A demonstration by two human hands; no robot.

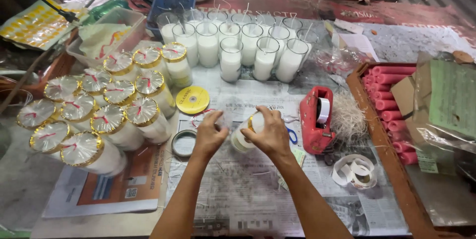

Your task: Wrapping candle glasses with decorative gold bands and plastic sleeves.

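The right hand (270,135) is covering most of the candle jar (243,137) over the newspaper (248,194), fingers curling round it. The left hand (210,132) is pinching blurred clear wrapping beside it.

Far to my left lies a sheet of yellow stickers (35,25); a round yellow label roll (192,99) sits ahead, with a green paper packet (450,97) (plastic-wrapped) on my right.

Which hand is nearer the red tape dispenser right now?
Right. The right hand grips a white candle jar just left of the red tape dispenser; the left hand is farther left, beyond the jar.
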